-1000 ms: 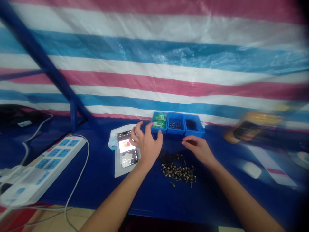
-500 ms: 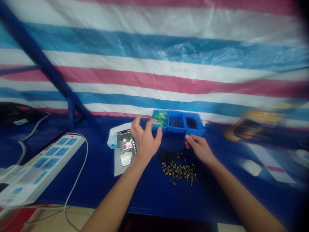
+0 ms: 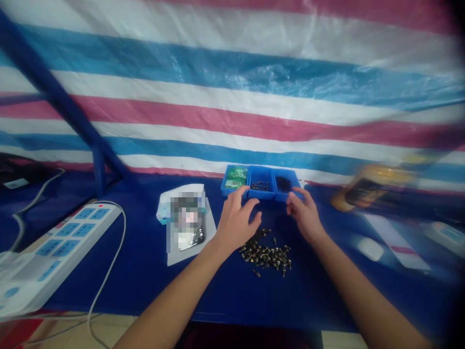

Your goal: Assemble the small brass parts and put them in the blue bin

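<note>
My left hand (image 3: 238,224) hovers with spread fingers just in front of the blue bins, above the upper edge of a loose pile of small bronze-and-black screws (image 3: 265,256). My right hand (image 3: 305,215) is near the front right corner of the three-part blue bin set, its fingertips at or very near the right bin (image 3: 286,194). Neither hand holds anything visible. The left bin (image 3: 235,178) contains green circuit boards, the middle bin (image 3: 260,186) dark screws, and the right bin a black mass of small parts.
A smartphone (image 3: 191,237) lies on white paper left of the pile. Further left are a white power strip (image 3: 74,240) and its cable. To the right are a white mouse (image 3: 369,249) and a blurred jar (image 3: 370,191). A striped tarp (image 3: 232,121) hangs behind the blue-covered table (image 3: 232,295).
My left hand has moved right, away from the green-board bin and over the pile's upper edge. My right hand has risen towards the right bin. The view has shifted slightly.
</note>
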The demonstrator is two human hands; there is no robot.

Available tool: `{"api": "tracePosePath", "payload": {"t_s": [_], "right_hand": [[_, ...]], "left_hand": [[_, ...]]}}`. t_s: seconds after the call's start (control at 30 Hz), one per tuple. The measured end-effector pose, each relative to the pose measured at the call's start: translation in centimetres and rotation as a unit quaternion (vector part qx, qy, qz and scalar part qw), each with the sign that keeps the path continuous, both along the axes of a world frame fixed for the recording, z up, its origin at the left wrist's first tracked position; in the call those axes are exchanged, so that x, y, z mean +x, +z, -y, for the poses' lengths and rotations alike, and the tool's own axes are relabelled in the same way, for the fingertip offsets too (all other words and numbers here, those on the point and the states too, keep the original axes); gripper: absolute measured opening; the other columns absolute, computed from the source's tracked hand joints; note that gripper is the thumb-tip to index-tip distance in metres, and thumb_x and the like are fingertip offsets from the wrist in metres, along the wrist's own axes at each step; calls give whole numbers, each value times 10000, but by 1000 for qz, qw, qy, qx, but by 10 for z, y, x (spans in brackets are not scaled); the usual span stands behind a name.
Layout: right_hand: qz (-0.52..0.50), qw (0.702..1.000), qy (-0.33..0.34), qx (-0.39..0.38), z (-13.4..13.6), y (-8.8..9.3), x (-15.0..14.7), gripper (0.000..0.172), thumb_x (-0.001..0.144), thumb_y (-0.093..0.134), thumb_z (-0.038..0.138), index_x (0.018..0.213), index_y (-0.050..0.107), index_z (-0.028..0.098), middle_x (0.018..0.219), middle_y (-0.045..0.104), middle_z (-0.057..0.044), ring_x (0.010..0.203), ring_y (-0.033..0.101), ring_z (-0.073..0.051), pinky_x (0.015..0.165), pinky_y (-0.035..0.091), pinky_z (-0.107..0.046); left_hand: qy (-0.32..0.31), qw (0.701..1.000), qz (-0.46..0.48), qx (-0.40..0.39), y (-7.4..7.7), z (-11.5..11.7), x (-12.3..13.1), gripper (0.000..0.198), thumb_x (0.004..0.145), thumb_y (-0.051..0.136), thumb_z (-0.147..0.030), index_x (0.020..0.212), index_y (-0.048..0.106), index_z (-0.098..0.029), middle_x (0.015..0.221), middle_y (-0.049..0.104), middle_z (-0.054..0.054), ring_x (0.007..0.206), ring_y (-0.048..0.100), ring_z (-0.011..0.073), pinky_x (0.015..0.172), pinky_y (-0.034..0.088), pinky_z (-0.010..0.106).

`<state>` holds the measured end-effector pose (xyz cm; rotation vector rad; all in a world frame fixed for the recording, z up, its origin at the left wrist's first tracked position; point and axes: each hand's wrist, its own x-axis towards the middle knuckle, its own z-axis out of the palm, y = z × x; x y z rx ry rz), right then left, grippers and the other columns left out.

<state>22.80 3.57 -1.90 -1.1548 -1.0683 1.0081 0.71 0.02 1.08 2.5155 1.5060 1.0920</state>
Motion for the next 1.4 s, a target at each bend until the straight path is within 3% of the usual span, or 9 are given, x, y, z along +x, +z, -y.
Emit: {"api": "tracePosePath", "payload": {"t_s": [0.1, 0.13, 0.23, 0.33, 0.83, 1.4], "right_hand": [[161, 982, 100, 10, 5, 3, 1, 339, 836, 647, 486, 1037, 619, 215, 728, 592, 14, 596, 543, -130, 576, 465, -268], [231, 960, 158, 22, 8, 5, 1, 306, 845, 644, 465, 1015, 648, 211, 774, 619, -5, 660, 572, -149, 637, 486, -291], [410, 856, 302, 92, 15, 9, 0, 229, 862, 653, 379, 1045, 712, 255, 999, 649, -45, 920, 601, -203, 872, 477, -375], [492, 801, 313, 135, 18, 8, -1, 178, 878, 645, 321, 1025, 741, 293, 1060, 625, -54, 1012, 580, -219, 947, 442, -407], [531, 787, 283, 137, 22, 9, -12, 124, 927, 549, 222, 942, 671, 217, 963, 624, -50, 901, 604, -197, 823, 477, -323], [555, 776, 275, 122, 22, 5, -15, 121, 955, 496, 202, 961, 617, 198, 965, 608, -51, 904, 589, -191, 805, 436, -300]], "left_hand": [[-7, 1000, -19, -23, -1, -2, -2, 245, 907, 527, -283, 1124, 623, -222, 1370, 441, 90, 1248, 447, 282, 1023, 419, 466], [-12, 999, -27, -33, -2, -2, -2, 248, 910, 521, -283, 1128, 622, -225, 1339, 471, 87, 1222, 469, 273, 1012, 427, 457], [-24, 997, -48, -56, -5, -2, -2, 249, 914, 513, -291, 1128, 624, -229, 1265, 526, 81, 1155, 506, 261, 982, 439, 440], [-27, 996, -58, -61, -7, -1, -1, 233, 904, 535, -290, 1111, 628, -238, 1247, 543, 63, 1160, 490, 259, 968, 436, 425], [-45, 993, -78, -81, -11, 0, 0, 260, 895, 552, -282, 1144, 617, -248, 1256, 537, 53, 1168, 458, 263, 946, 432, 411], [-73, 988, -101, -96, -14, 1, 2, 219, 926, 524, -321, 1111, 607, -240, 1200, 566, 33, 1118, 467, 246, 890, 414, 392]]}}
